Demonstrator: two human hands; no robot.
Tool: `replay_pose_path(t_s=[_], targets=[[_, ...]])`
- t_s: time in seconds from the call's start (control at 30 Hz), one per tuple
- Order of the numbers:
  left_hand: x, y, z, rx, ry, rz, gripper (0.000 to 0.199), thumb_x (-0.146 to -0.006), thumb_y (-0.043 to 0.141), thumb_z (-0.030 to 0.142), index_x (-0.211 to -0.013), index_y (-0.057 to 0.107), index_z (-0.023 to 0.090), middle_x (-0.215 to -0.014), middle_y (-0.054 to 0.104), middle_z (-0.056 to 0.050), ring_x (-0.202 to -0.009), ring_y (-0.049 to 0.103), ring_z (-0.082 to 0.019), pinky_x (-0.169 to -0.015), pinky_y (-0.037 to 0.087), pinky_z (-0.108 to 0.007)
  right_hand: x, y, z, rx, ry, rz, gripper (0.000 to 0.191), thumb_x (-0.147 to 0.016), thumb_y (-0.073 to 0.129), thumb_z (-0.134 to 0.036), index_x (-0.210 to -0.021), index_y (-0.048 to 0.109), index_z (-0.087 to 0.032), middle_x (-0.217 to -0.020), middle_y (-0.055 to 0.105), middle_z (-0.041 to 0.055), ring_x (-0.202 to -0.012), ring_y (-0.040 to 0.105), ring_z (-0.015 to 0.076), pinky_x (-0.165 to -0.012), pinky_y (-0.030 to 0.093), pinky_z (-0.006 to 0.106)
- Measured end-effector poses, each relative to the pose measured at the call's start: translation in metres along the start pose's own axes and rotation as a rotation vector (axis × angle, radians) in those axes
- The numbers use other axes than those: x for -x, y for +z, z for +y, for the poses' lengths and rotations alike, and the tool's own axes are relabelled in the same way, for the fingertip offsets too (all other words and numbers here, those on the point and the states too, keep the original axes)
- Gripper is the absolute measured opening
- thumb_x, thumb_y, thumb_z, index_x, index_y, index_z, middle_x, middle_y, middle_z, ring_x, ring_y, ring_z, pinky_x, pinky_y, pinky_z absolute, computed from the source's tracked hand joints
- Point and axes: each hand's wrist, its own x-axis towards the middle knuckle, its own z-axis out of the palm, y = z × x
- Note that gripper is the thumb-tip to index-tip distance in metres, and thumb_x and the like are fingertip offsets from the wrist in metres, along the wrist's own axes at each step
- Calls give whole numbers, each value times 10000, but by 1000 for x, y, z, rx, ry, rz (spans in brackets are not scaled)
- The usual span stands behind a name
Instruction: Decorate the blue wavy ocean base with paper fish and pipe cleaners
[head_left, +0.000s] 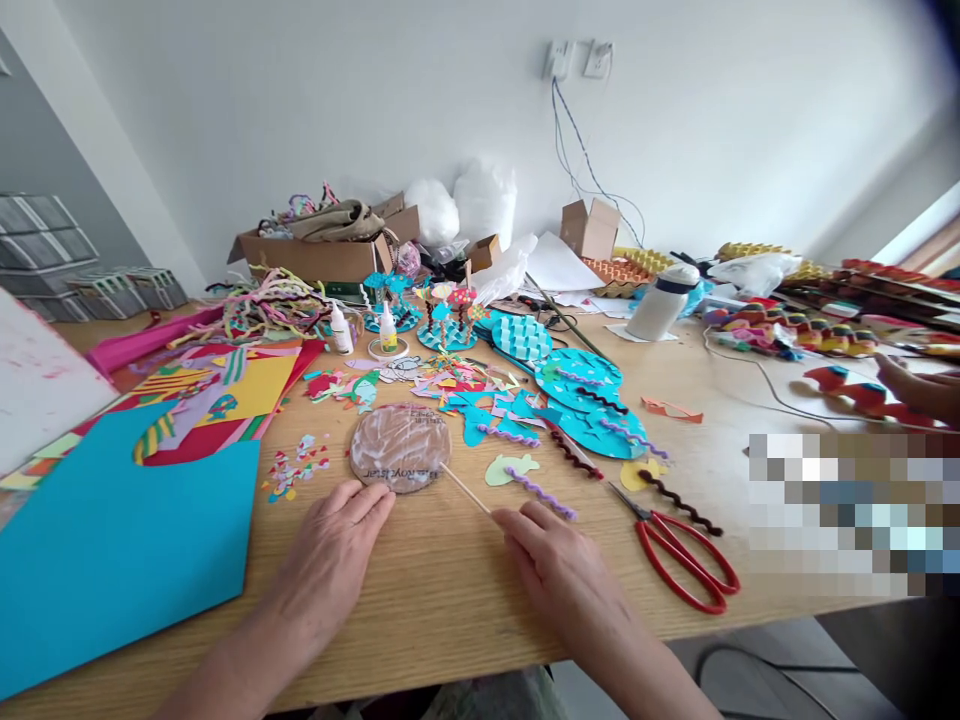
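Note:
A round brown cardboard disc (401, 447) with whitish smears and printed letters lies flat on the table. My left hand (335, 545) rests at its lower edge, fingertips pressed together on the rim. In my right hand (559, 560) is a thin wooden stick (466, 489), pinched at one end, its other tip touching the disc's right side. Small coloured paper scraps (296, 467) lie left of the disc. A pale green paper fish (511, 469) and a purple wavy strip (541, 493) are beyond my right hand.
Red-handled scissors (679, 555) lie to the right. A large blue sheet (135, 540) covers the left. Behind stand glue bottles (341, 330), blue cut-outs (585, 400) and a cardboard box (315, 255). Another person's hand (922, 388) is at the far right.

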Motion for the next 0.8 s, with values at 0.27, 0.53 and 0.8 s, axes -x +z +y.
replay_pose_path(t_s=[0.27, 0.53, 0.8], targets=[[10, 11, -13, -26, -23, 17, 425, -764, 337, 28, -1092, 598, 100, -1117, 627, -84, -974, 547, -248, -852, 469, -385, 1, 6, -22, 12, -43, -24, 263, -843, 390, -112, -957, 593, -234, -818, 600, 18, -692, 581, 138, -531, 280, 237], [11, 15, -11, 17, -25, -4, 453, -766, 314, 25, -1128, 576, 102, -1155, 608, -97, -1019, 537, -240, -884, 452, -391, 3, 4, -14, 29, 19, 14, 256, -852, 371, -110, -922, 591, -221, -842, 600, 26, -721, 589, 136, -542, 298, 229], [12, 18, -8, 57, -55, 43, 461, -772, 287, 11, -1117, 579, 103, -1144, 615, -95, -1005, 550, -233, -876, 454, -390, 5, 7, -20, 15, 48, 13, 248, -861, 369, -124, -914, 588, -229, -807, 598, 16, -703, 593, 136, -530, 295, 226]])
